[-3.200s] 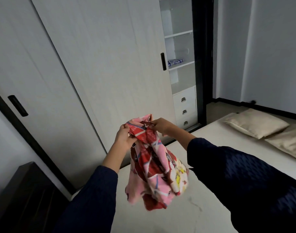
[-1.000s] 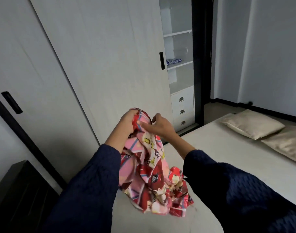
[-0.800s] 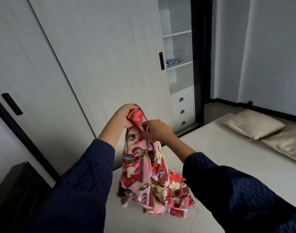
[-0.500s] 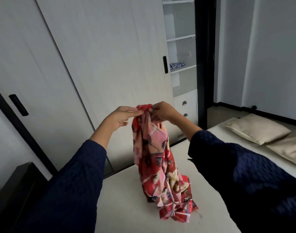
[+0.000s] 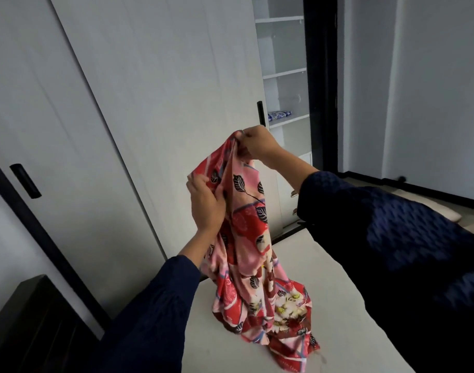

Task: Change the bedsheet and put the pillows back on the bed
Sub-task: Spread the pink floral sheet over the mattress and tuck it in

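Observation:
A red and pink floral bedsheet [image 5: 253,267] hangs bunched in front of me, its lower end piled on the bare pale mattress [image 5: 305,267]. My right hand [image 5: 257,142] pinches the sheet's top edge up high. Lower and to the left, my left hand [image 5: 206,203] grips a fold of the same sheet. One beige pillow [image 5: 449,214] peeks out at the right edge behind my right sleeve; the rest of the pillows are hidden.
White sliding wardrobe doors [image 5: 149,109] stand close behind the sheet. An open shelf section [image 5: 284,76] with drawers lies to their right, with a blue patterned item [image 5: 278,115] on one shelf. A dark piece of furniture [image 5: 34,324] fills the lower left corner.
My right hand has lifted the sheet's top edge higher. My left hand let go of the top and slid down to take a lower fold. More of the sheet now hangs unrolled.

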